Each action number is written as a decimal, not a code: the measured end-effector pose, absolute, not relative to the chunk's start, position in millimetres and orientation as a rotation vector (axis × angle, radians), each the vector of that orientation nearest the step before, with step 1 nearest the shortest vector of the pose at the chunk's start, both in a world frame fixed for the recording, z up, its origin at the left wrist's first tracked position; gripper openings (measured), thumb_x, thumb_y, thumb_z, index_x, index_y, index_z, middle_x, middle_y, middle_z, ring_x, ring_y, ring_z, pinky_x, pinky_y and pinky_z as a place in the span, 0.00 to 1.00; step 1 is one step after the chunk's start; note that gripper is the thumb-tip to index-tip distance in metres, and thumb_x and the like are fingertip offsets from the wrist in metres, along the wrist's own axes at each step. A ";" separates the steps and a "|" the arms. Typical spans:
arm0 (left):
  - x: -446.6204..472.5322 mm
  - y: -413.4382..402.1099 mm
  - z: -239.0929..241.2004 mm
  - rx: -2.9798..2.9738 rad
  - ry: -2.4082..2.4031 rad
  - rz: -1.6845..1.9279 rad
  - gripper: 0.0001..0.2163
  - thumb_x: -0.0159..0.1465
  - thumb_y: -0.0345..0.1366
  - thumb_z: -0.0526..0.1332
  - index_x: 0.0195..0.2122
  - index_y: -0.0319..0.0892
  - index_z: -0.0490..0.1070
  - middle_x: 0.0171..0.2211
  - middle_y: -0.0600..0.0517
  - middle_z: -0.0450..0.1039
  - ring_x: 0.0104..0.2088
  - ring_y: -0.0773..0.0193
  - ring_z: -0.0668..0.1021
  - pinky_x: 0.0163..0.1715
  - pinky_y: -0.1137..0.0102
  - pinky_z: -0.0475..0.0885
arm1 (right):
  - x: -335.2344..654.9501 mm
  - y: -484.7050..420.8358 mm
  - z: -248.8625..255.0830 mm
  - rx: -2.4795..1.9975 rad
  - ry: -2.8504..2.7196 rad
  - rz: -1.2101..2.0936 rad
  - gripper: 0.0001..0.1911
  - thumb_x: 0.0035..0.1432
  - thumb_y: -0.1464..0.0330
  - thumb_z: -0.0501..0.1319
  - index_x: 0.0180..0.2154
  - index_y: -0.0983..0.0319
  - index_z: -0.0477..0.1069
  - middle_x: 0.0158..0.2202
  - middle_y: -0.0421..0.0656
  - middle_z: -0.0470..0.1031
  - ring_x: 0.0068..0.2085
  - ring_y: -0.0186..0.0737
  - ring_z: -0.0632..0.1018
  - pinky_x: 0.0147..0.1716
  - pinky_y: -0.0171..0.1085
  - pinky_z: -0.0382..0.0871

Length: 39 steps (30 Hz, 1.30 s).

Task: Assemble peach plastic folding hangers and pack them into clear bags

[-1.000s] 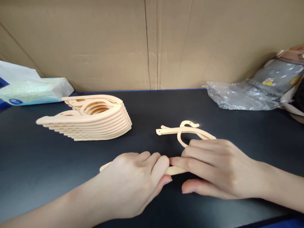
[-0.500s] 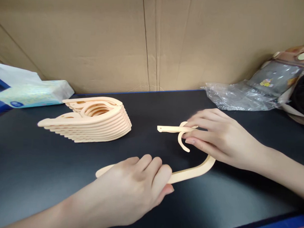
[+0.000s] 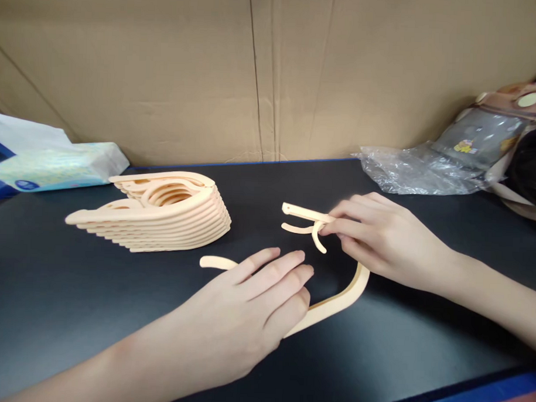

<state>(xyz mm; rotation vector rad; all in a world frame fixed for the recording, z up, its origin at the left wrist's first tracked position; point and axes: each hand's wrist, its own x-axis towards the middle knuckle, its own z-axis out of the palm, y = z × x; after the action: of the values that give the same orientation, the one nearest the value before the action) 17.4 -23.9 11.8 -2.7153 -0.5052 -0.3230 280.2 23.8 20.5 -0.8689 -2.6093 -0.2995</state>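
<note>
A cream plastic clothes hanger (image 3: pixel 332 306) with a curved arm is between my two hands above the black table. My right hand (image 3: pixel 381 234) pinches it near its hook (image 3: pixel 319 237), fingers bent and pressed together. A straight bar with a small hole at its end (image 3: pixel 305 212) sticks out leftward from those fingers. My left hand (image 3: pixel 255 318) lies over the lower arm, with its index finger bent against it and the other fingers straighter. The left thumb is hidden. A narrow cream end (image 3: pixel 217 262) shows beyond the left hand. Left of both hands stands a neat stack of matching hangers (image 3: pixel 179 221).
A tissue pack (image 3: pixel 67 164) lies at the back left of the black table (image 3: pixel 259 195). At the back right are a clear plastic bag (image 3: pixel 414 170) and a bottle with a brown lid (image 3: pixel 479 135). A cardboard wall (image 3: pixel 167 74) rises behind the table.
My left fingers have loosened and straightened from a tight wrap. The hanger has turned: its bar now slants up at the left and its curved arm has shifted slightly left.
</note>
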 end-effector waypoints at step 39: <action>10.0 -10.9 11.7 -3.418 -0.716 -0.635 0.26 0.60 0.18 0.49 0.56 0.45 0.67 0.50 0.51 0.74 0.47 0.63 0.74 0.47 0.70 0.70 | 272.9 19.8 13.9 -1.123 -2.600 -0.428 0.11 0.63 0.74 0.51 0.37 0.63 0.73 0.29 0.40 0.72 0.29 0.39 0.73 0.32 0.38 0.61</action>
<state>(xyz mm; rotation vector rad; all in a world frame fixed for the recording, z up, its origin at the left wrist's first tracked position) 10.0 -10.9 11.7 -3.4180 -0.7165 -0.6348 272.9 19.8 13.9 -1.1230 -2.6000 -0.4279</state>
